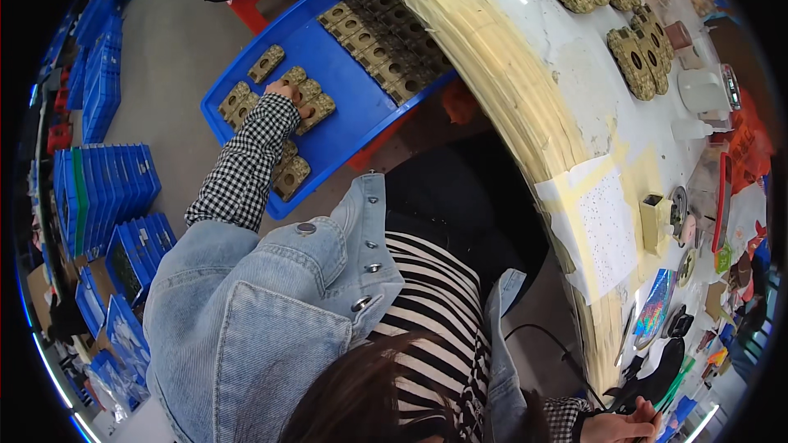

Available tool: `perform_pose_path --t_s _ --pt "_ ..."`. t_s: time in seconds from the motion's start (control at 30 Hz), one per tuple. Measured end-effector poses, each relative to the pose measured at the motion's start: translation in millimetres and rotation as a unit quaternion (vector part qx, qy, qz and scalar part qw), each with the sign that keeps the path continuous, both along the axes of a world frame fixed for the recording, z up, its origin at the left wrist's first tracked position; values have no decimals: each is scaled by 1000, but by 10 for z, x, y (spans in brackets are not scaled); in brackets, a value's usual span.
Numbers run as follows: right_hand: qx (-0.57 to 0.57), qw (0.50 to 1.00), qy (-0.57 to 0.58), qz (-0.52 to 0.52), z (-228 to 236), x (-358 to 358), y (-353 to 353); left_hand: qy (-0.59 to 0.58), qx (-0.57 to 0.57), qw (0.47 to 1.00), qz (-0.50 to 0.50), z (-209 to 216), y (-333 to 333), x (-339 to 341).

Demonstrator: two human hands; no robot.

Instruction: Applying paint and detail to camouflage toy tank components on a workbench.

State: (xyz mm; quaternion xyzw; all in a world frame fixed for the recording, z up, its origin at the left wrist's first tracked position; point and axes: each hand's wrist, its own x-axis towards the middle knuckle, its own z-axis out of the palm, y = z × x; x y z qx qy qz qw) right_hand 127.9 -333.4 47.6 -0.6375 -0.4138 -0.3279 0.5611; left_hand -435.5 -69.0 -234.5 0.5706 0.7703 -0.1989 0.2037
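Observation:
My left hand (284, 93) reaches in a checked sleeve over the blue tray (349, 127). Its fingers are closed around a small group of camouflage-patterned plastic casings (317, 110), each with a round hole. Beside that hand lie a single casing (266, 64), a pair of casings (236, 102) and a few more casings (290, 176). Rows of the same casings (373, 51) fill the tray's far right side. At the lower right, my right hand (628, 425) is by the table edge, its fingers pinched together; what they hold, if anything, I cannot make out.
The white worktable (566, 74) curves along my right, its edge wrapped in yellowish tape. On it are grouped camouflage casings (636, 61), a white bottle (703, 90), a paper sheet (595, 226) and a small yellowish box (654, 226). Stacked blue crates (111, 189) stand at the left.

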Motion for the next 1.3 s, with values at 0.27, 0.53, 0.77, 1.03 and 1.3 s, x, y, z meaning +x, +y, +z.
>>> perform_pose_path --t_s 0.27,0.53,0.77,1.03,1.3 --pt "-36 999 -19 -13 -4 -36 50 38 -80 996 18 -186 -32 -299" --pt "-44 999 -5 -6 -31 -32 88 83 -22 995 -41 2 -77 -249" --pt "-61 998 2 2 -30 -87 146 -161 49 964 204 -270 375 -705" --pt "-79 997 7 -15 14 -193 242 -178 157 932 273 -784 860 -779" --pt "-94 995 13 -30 24 -268 312 -132 146 953 229 -479 906 -495"
